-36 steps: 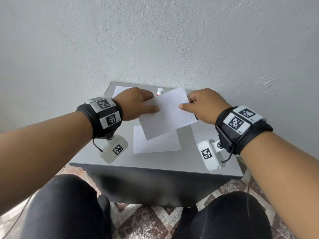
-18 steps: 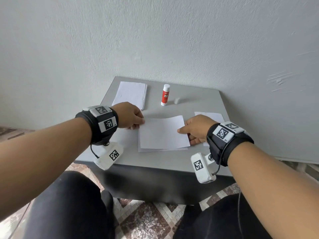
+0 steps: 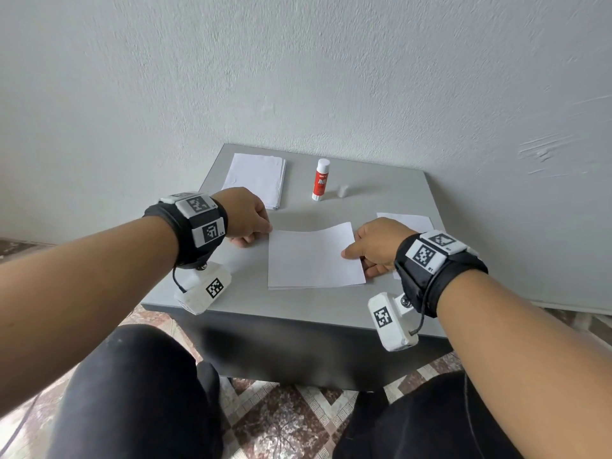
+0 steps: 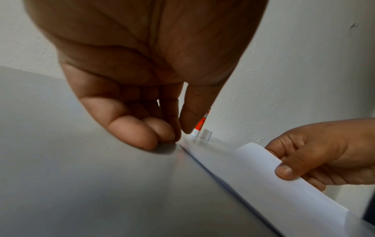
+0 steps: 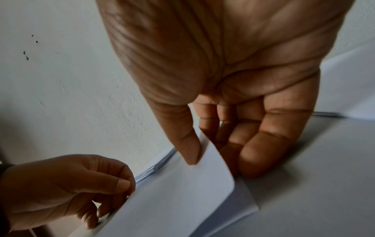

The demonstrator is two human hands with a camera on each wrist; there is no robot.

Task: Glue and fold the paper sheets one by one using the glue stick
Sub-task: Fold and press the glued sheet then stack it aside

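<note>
A white paper sheet (image 3: 314,256) lies folded over itself on the grey table (image 3: 298,306), its upper flap slightly raised. My left hand (image 3: 248,220) pinches the sheet's left edge (image 5: 129,197) between thumb and fingers. My right hand (image 3: 374,246) pinches the right edge, with the thumb (image 5: 186,144) on top of the flap and the fingers under it. The paper (image 4: 253,168) appears edge-on in the left wrist view. A red and white glue stick (image 3: 320,179) stands uncapped at the back, its cap (image 3: 342,190) beside it.
A stack of white sheets (image 3: 256,180) lies at the table's back left corner. Another white sheet (image 3: 410,221) lies at the right edge, behind my right hand. A pale wall rises right behind the table. My knees are below the front edge.
Both hands brought the lifted sheet down from mid-air onto the table. The flap now lies almost flat over the lower half, with both hands still on its edges.
</note>
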